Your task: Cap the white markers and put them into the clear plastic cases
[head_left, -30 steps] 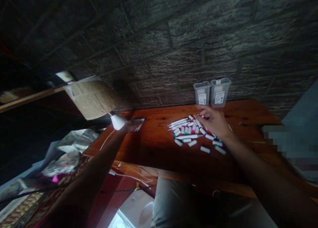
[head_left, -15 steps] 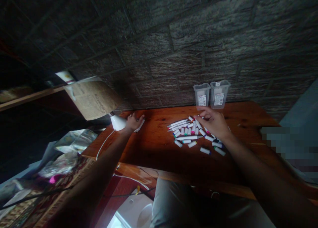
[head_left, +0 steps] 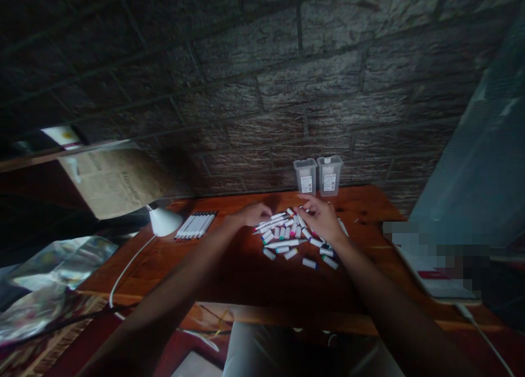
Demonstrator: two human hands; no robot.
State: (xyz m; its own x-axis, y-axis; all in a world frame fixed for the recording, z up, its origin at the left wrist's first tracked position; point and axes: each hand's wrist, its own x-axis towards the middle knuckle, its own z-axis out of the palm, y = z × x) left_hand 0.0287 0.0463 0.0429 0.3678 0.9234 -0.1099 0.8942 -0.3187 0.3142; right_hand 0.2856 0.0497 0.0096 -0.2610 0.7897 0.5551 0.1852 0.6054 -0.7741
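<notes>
A heap of white markers and loose caps (head_left: 289, 236) lies in the middle of a reddish wooden table (head_left: 246, 267). My left hand (head_left: 251, 214) rests at the heap's left edge, fingers curled over the long markers there. My right hand (head_left: 322, 218) lies on the heap's right side, fingers bent down among the markers. Whether either hand grips one is hidden. A neat row of several markers (head_left: 196, 225) lies apart on the left of the table. Two clear plastic boxes (head_left: 318, 175) stand against the wall behind the heap.
A small white lamp (head_left: 164, 221) with a white cord stands left of the marker row. A newspaper sheet (head_left: 117, 180) hangs at the left. Crumpled plastic bags (head_left: 49, 267) lie at the lower left. A dark brick wall (head_left: 262, 92) backs the table.
My left hand has left the marker row near the lamp and moved right to the heap. The row now lies alone. The camera has swung right; my right hand stays on the heap.
</notes>
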